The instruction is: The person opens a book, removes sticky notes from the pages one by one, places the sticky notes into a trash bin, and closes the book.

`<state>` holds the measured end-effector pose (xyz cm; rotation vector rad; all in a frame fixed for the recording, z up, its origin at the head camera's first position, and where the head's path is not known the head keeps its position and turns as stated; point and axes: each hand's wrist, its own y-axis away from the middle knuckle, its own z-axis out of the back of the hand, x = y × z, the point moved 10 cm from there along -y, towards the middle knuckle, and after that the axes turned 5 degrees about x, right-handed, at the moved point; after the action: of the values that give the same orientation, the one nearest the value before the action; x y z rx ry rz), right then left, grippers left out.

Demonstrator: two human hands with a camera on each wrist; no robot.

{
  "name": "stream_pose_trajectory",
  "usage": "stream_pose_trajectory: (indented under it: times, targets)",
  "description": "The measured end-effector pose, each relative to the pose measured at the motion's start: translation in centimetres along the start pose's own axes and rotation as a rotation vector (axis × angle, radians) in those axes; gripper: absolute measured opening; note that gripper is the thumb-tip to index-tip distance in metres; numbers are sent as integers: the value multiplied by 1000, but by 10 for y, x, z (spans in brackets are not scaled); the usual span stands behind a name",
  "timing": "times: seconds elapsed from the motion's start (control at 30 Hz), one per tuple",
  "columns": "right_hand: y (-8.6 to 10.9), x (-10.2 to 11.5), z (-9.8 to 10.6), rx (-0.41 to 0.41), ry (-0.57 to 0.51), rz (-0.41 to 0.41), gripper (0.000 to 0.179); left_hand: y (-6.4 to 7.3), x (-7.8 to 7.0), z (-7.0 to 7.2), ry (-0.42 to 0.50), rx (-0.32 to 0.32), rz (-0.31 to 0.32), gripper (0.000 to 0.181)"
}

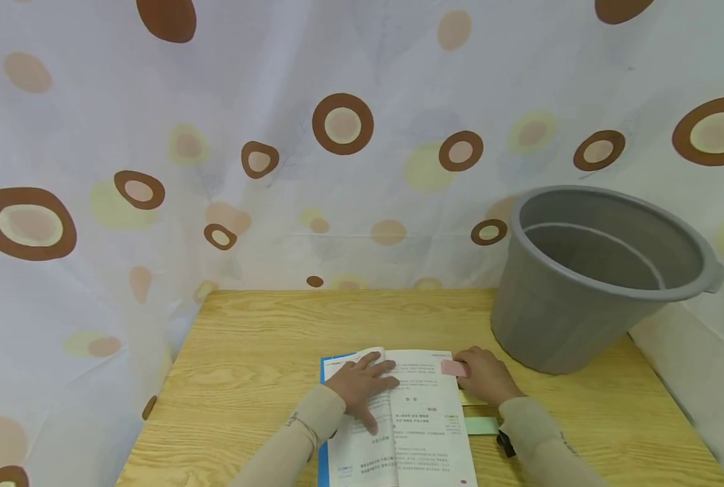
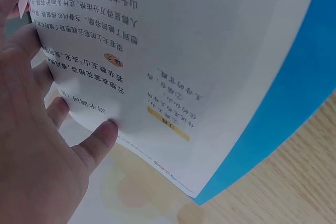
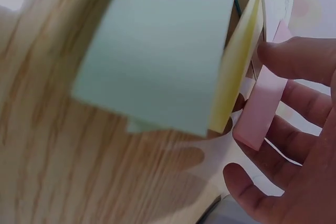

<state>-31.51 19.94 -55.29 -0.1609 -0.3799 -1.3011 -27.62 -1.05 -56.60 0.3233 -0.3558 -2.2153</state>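
Observation:
An open book (image 1: 422, 450) with printed pages and a blue cover (image 2: 283, 93) lies on the table. Across its left page and the fold, my left hand (image 1: 364, 382) rests with spread fingers. In the left wrist view the left hand (image 2: 47, 129) lies along the printed page. At the upper right page edge my right hand (image 1: 489, 375) pinches a pink sticky note (image 1: 454, 368) that sticks out. The right wrist view shows the thumb on the pink note's inner end and fingers behind it. A yellow sticky note (image 3: 236, 72) and a green sticky note (image 1: 482, 425) stick out lower down.
A large grey bucket (image 1: 556, 325) stands on the wooden table (image 1: 258, 345) at the back right, just beyond my right hand. Behind the table hangs a white curtain (image 1: 313, 203) with brown and yellow spots.

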Motion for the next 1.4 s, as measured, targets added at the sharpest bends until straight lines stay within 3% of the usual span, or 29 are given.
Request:
stream_pose_trajectory:
  times: [0.4, 0.9, 1.2, 1.4]
  targets:
    - [1, 0, 0, -17, 9, -12, 30, 0, 1, 1, 3, -6, -1, 100]
    - [0, 0, -5, -22, 93, -14, 35, 0, 0, 1, 21, -5, 9, 99]
    - [1, -4, -2, -51, 39, 1, 30, -1, 1, 0, 22, -6, 7, 100]
    - [4, 0, 12, -77, 21, 13, 31, 5, -5, 8, 6, 7, 13, 98]
